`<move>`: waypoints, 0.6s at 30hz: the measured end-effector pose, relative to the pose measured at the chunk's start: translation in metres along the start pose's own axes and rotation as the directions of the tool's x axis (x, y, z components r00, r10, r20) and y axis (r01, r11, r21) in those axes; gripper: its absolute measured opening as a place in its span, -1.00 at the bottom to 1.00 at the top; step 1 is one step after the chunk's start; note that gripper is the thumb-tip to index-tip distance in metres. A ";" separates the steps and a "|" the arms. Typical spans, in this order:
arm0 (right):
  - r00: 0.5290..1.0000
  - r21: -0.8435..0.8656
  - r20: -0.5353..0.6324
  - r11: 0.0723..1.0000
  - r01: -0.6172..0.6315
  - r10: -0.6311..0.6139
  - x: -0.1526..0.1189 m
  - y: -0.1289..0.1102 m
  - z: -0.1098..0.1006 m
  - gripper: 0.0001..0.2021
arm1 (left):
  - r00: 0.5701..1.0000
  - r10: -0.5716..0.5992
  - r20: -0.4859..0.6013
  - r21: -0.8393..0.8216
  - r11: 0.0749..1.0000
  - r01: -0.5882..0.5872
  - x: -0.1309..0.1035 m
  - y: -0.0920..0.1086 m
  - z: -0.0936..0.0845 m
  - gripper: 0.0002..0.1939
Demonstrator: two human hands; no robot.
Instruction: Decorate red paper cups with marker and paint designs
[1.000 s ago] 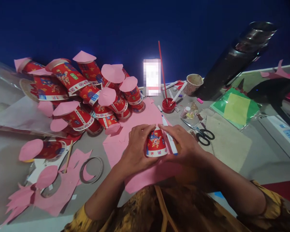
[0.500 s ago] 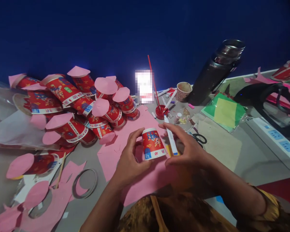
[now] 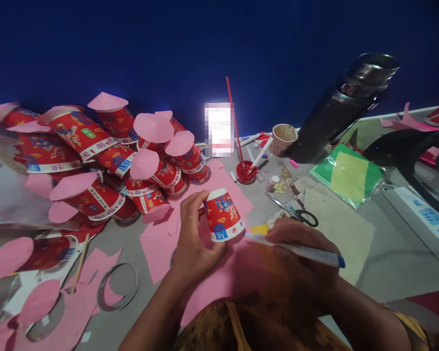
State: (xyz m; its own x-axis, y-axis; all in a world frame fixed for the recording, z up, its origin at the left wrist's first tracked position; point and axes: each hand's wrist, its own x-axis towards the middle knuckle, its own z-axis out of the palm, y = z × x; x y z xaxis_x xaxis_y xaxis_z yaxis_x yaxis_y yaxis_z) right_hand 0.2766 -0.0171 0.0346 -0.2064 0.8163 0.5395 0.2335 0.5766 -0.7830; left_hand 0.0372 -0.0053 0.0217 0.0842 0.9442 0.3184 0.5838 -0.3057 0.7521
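My left hand (image 3: 196, 239) is wrapped round the left side of a red paper cup (image 3: 224, 214) printed with blue and gold figures. The cup is upside down, its wide rim low and its base up, leaning slightly. A white marker (image 3: 307, 252) with a blue end lies across my right hand (image 3: 300, 258), gripped in the fingers. Its thin tip points left and is close beside the cup's lower right rim; I cannot tell if they touch. Beneath both hands is a pink paper sheet (image 3: 208, 287).
Several red cups with pink paper tops (image 3: 153, 127) are heaped at left, near a tape roll (image 3: 117, 286). Behind the hands are a red paint pot (image 3: 246, 173) and a patterned cup (image 3: 283, 140). Scissors (image 3: 307, 218), a black flask (image 3: 340, 107) and a power strip (image 3: 429, 214) are at right.
My right hand has turned the marker from upright to nearly level, its tip now towards the cup. The cup, in my left hand, has shifted slightly left and tilted.
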 end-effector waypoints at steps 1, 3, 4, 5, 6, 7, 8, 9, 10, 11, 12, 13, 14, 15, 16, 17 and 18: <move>1.000 -0.026 -0.018 1.000 -0.014 0.014 0.001 0.000 0.001 -0.90 | 1.000 0.016 -0.001 0.016 1.000 -0.016 0.001 -0.001 0.000 -0.09; 0.999 -0.055 -0.027 0.998 -0.023 0.022 0.003 0.001 0.004 -0.90 | 0.999 0.044 0.010 0.041 0.998 -0.044 0.001 -0.005 0.001 -0.07; 1.000 -0.062 -0.017 0.998 -0.017 0.016 0.003 0.001 0.005 -0.89 | 0.998 0.053 0.020 0.046 0.997 -0.054 0.001 -0.006 0.002 -0.06; 1.000 -0.067 -0.011 0.998 -0.005 0.004 0.002 0.002 0.007 -0.88 | 0.998 0.063 0.028 0.046 0.997 -0.064 0.001 -0.007 0.002 -0.06; 1.000 -0.071 -0.008 0.997 0.009 -0.010 0.002 0.003 0.008 -0.87 | 0.997 0.074 0.034 0.042 0.996 -0.075 0.000 -0.008 0.002 -0.07; 1.000 -0.075 -0.005 0.997 0.022 -0.023 0.001 0.003 0.008 -0.86 | 0.996 0.084 0.035 0.036 0.996 -0.086 0.000 -0.008 0.003 -0.07; 1.000 -0.080 -0.004 0.996 0.030 -0.031 0.000 0.004 0.009 -0.86 | 0.995 0.091 0.034 0.031 0.995 -0.092 0.000 -0.009 0.003 -0.07; 0.999 -0.087 -0.007 0.996 0.030 -0.031 0.000 0.004 0.009 -0.86 | 0.995 0.096 0.032 0.028 0.995 -0.097 -0.001 -0.009 0.003 -0.08; 1.000 -0.093 -0.007 0.995 0.025 -0.026 0.000 0.004 0.009 -0.87 | 0.995 0.099 0.029 0.027 0.995 -0.100 -0.001 -0.008 0.004 -0.08; 1.000 -0.097 -0.007 0.995 0.023 -0.024 0.000 0.004 0.009 -0.88 | 0.995 0.100 0.027 0.028 0.994 -0.101 -0.001 -0.008 0.004 -0.09; 1.000 -0.099 -0.010 0.995 0.022 -0.023 0.001 0.004 0.009 -0.88 | 0.994 0.102 0.027 0.030 0.994 -0.102 -0.001 -0.007 0.004 -0.10; 1.000 -0.100 -0.014 0.995 0.023 -0.025 0.002 0.004 0.009 -0.89 | 0.994 0.102 0.028 0.032 0.994 -0.103 -0.001 -0.007 0.003 -0.11; 0.999 -0.098 -0.013 0.995 0.030 -0.031 0.003 0.003 0.009 -0.89 | 0.994 0.103 0.030 0.036 0.994 -0.104 -0.001 -0.006 0.003 -0.11; 0.999 -0.094 -0.013 0.995 0.036 -0.038 0.004 0.003 0.009 -0.89 | 0.994 0.104 0.034 0.040 0.994 -0.105 -0.001 -0.006 0.003 -0.11; 0.999 -0.092 -0.009 0.995 0.041 -0.042 0.004 0.002 0.009 -0.89 | 0.994 0.103 0.038 0.047 0.993 -0.104 -0.002 -0.006 0.003 -0.11; 0.999 -0.094 -0.003 0.995 0.044 -0.045 0.005 0.002 0.009 -0.89 | 0.994 0.101 0.042 0.054 0.993 -0.104 -0.002 -0.006 0.003 -0.10; 0.999 -0.095 0.004 0.994 0.048 -0.048 0.006 0.002 0.009 -0.89 | 0.994 0.100 0.045 0.061 0.993 -0.103 -0.002 -0.006 0.003 -0.09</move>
State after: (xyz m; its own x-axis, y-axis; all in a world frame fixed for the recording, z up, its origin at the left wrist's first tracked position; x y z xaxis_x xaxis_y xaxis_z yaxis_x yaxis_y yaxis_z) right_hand 0.2670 -0.0119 0.0334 -0.2216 0.7874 0.5752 0.3128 0.6161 -0.7229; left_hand 0.0356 -0.0051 0.0148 0.1788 0.9133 0.3659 0.6198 -0.3934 0.6790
